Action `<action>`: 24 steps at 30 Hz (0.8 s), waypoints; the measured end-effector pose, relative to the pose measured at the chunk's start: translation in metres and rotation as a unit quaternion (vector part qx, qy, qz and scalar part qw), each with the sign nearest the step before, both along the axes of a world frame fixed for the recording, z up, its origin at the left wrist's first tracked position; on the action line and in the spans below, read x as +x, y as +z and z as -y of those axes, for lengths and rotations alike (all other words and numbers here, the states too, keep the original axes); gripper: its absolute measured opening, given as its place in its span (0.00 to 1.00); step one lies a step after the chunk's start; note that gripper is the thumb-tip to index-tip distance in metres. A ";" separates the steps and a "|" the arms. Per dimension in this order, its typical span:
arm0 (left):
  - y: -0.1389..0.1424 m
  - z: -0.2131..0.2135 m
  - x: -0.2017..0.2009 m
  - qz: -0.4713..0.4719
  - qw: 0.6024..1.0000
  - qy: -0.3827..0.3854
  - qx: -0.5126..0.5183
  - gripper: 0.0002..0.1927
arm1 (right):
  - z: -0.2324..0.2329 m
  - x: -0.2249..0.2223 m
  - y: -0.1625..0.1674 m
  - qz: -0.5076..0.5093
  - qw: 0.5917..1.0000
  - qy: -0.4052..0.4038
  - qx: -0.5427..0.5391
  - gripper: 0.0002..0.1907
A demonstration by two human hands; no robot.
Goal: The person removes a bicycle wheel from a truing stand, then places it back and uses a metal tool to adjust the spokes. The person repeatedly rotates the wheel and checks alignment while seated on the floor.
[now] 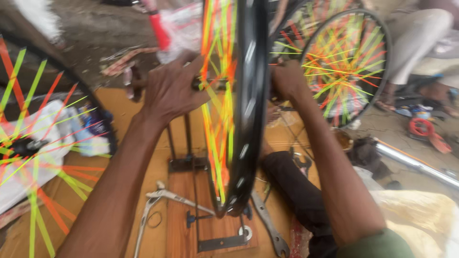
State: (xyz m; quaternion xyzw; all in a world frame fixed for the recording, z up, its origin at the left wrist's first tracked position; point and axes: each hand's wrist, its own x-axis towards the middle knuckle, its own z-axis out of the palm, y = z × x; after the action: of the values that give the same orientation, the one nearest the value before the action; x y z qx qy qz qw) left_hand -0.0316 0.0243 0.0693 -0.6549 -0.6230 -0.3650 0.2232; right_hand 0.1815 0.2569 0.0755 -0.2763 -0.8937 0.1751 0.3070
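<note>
A black bicycle wheel rim (249,110) with orange, yellow and green spokes stands edge-on in a metal stand (191,162) on a wooden base (181,191). My left hand (169,91) grips the axle end on the wheel's left side. My right hand (287,79) holds the axle end on the right side, partly hidden by the rim. The frame is blurred by motion.
Another spoked wheel (346,62) leans at the back right, a third (33,148) lies at the left. Spanners (267,224) and a metal bracket (162,198) lie on the brown cardboard. A seated person's legs (416,43) are at top right, with a chrome tube (416,165) nearby.
</note>
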 end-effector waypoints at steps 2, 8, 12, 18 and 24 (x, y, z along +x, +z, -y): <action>-0.003 0.004 0.008 -0.005 1.000 0.005 0.005 0.33 | -0.003 -0.002 -0.004 -0.129 0.932 -0.068 -0.332 0.07; -0.025 0.025 0.027 -0.086 0.995 0.023 0.045 0.33 | 0.008 0.002 0.002 -0.107 0.939 -0.038 -0.323 0.15; -0.044 0.043 0.039 -0.181 0.981 0.072 0.010 0.28 | 0.019 0.007 0.009 -0.100 0.952 -0.062 -0.282 0.17; -0.054 0.077 0.030 -0.185 0.980 0.067 0.035 0.22 | -0.003 0.007 -0.008 -0.098 0.975 -0.043 -0.197 0.19; -0.014 0.053 0.011 0.107 0.982 -0.025 0.153 0.17 | -0.039 0.003 -0.033 -0.118 0.949 0.005 -0.294 0.15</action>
State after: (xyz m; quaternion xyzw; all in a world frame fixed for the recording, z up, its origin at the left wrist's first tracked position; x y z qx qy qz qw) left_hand -0.0208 -0.0290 0.0556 -0.5855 -0.5640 -0.5289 0.2437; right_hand 0.1843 0.2964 0.0420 -0.3268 -0.7616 0.4629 0.3145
